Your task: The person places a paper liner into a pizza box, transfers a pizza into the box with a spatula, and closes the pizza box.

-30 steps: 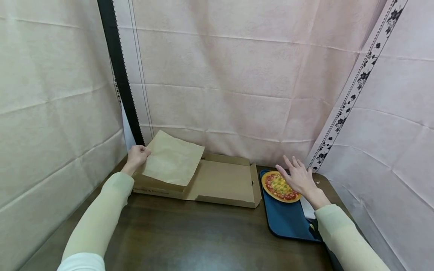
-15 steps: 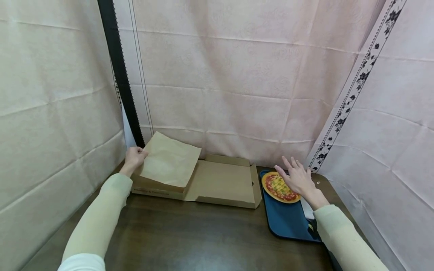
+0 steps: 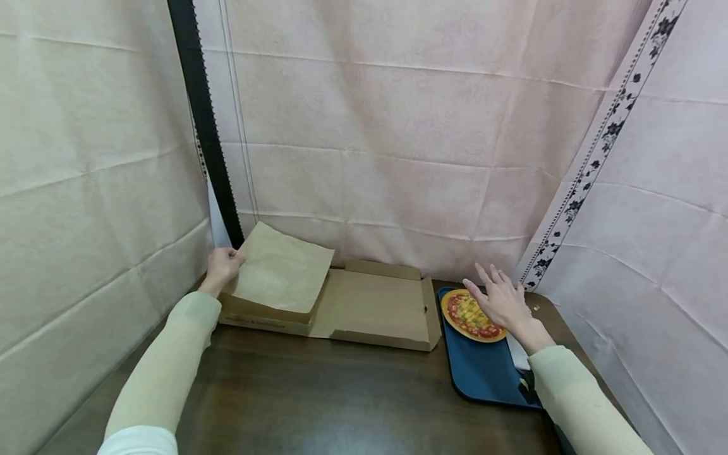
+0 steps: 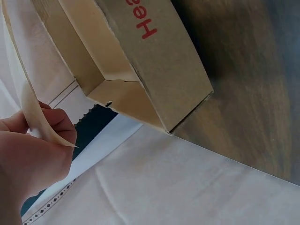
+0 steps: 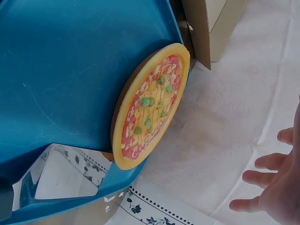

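Note:
My left hand (image 3: 223, 268) pinches the left edge of a sheet of tan baking paper (image 3: 287, 268). The sheet is tilted over the left half of an open cardboard pizza box (image 3: 378, 303); in the left wrist view its edge bends between thumb and fingers (image 4: 58, 123), and the box interior (image 4: 124, 101) shows beneath. My right hand (image 3: 503, 303) is spread out above the blue tray (image 3: 483, 373), holding nothing. Under it, partly covered in the head view, lies a pizza (image 5: 149, 110) with red and yellow topping and green bits.
A pizza server (image 5: 70, 173) with a shiny metal blade and dark handle lies on the tray beside the pizza. Light cloth curtains (image 3: 370, 126) stand close behind and on both sides. The brown wooden table (image 3: 341, 392) stretches in front of the box.
The left hand and the baking paper have shifted a little left and slightly down over the box. The right hand has stayed nearly still, fingers spread throughout.

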Motion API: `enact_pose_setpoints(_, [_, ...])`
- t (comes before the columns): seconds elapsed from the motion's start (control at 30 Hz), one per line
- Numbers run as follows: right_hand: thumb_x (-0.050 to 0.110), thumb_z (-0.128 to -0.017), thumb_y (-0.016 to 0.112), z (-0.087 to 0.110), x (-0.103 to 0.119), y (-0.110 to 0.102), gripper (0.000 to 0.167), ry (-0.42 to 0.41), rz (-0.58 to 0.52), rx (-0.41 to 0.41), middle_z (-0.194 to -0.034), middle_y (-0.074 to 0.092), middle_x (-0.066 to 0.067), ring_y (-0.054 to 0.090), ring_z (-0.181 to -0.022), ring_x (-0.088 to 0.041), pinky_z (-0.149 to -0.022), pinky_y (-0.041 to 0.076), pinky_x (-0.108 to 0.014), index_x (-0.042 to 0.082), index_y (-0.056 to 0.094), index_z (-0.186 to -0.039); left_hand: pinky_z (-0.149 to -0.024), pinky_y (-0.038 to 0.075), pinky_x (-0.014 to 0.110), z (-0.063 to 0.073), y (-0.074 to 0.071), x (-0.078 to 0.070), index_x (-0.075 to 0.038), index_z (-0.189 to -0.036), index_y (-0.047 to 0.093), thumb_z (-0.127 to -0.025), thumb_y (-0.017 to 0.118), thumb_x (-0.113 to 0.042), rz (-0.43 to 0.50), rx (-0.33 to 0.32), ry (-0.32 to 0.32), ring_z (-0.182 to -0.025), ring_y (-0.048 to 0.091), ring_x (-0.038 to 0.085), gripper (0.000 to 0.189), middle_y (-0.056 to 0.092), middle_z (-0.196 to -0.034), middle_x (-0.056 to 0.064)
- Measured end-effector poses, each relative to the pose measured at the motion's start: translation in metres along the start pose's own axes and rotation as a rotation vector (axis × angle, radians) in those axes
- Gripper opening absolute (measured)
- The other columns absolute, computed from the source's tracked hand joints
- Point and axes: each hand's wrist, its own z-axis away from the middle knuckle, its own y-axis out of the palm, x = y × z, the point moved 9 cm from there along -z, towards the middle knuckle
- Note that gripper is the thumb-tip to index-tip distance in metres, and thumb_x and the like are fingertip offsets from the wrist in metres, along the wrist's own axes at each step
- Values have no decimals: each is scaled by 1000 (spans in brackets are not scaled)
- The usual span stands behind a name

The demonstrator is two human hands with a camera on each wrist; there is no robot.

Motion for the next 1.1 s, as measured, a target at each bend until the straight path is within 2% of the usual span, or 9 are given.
enact_pose_setpoints(0.17, [65,-98,27,0,0,-2,76,-2,-3,-4,-157,17,-29,15,-144,-51,-103,7,-79,16,20,-155,-65,41,30,1,-2,-2,7,-79,63,-98,52,-13,-5,-3,3,-68,49,24,29,50,-57,2])
enact_pose_setpoints(0.37, [65,-97,28,-1,2,-3,76,-2,-12,-8,-157,17,-29,14,-144,-51,-102,6,-79,16,21,-155,-65,40,29,2,-1,-1,7,-79,63,-97,52,-12,-10,-12,5,-68,50,23,29,53,-59,3])
enact_pose_setpoints(0.67, [65,-98,26,0,0,-1,76,2,-2,8,-157,16,-30,14,-144,-51,-102,6,-79,16,19,-156,-62,38,29,2,4,7,-7,-63,47,-96,49,-14,-19,1,-39,-63,44,20,34,44,-54,-1])
enact_pose_setpoints(0.93, [64,-98,27,2,0,1,75,-4,-9,4,-157,18,-29,15,-144,-51,-104,7,-78,16,20,-155,-66,40,31,4,4,12,-5,-66,49,-96,49,-14,-37,-5,-70,-71,48,24,30,51,-64,6])
enact_pose_setpoints(1.1, [63,-98,27,2,-1,0,75,-9,-6,2,-157,17,-29,16,-143,-51,-104,7,-78,15,20,-155,-74,46,38,4,4,12,3,-79,59,-95,48,-13,-33,-11,-54,-83,55,31,25,63,-86,19])
